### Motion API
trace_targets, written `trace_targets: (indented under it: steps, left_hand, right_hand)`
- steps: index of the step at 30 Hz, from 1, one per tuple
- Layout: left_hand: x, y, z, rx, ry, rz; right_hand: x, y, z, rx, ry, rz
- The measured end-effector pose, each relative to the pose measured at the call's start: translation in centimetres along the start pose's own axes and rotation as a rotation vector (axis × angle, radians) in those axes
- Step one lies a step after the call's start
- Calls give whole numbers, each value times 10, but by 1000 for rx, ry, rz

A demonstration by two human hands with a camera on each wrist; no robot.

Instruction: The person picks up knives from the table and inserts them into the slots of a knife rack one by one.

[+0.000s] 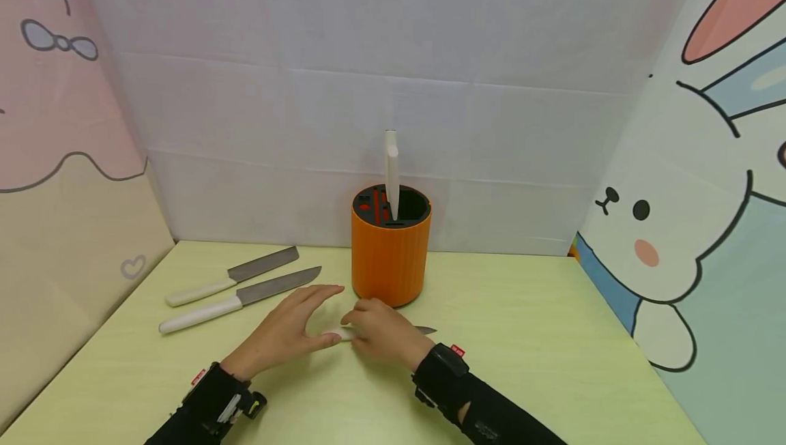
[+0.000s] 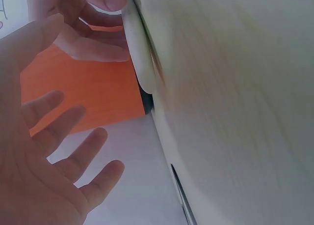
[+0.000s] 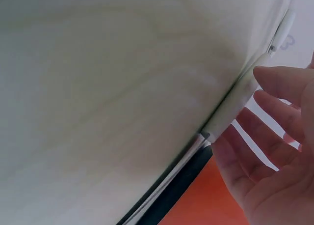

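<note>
A small knife [image 1: 336, 333] with a white handle lies low over the table, its blade tip pointing right. My right hand [image 1: 388, 330] holds its handle, thumb on one side and fingers on the other; in the right wrist view the knife's handle [image 3: 234, 103] runs between them. My left hand [image 1: 288, 325] is spread beside the handle's free end, with the thumb close to it in the head view. In the left wrist view the left hand [image 2: 54, 141] holds nothing. Just behind both hands stands an orange round knife block [image 1: 390, 264] with a black slotted top.
Two larger white-handled knives, a cleaver-shaped one [image 1: 260, 265] and a pointed one [image 1: 276, 286], lie at the left with blades toward the block. A white handle [image 1: 391, 168] stands up from the block's top. A white cloth wall [image 1: 245, 117] closes the back.
</note>
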State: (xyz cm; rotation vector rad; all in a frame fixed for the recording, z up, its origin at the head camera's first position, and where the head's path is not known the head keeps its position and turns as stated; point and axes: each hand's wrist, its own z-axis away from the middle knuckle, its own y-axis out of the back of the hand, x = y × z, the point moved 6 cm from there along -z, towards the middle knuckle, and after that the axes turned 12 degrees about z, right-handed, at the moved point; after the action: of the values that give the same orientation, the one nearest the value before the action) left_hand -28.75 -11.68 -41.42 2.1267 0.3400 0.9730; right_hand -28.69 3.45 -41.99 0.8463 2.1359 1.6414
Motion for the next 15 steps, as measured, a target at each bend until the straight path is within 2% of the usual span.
trace_targets:
  steps: [4, 10, 15]
  left_hand:
    - [-1, 0, 0, 4, -5, -4]
    - [-1, 2, 1, -4, 9, 7]
    - [-1, 3, 0, -10, 7, 4]
  right_hand:
    - [-2, -5, -3, -26, 0, 14]
    - [-3, -7, -3, -95, -37, -30]
    - [-2, -5, -1, -101, -27, -44]
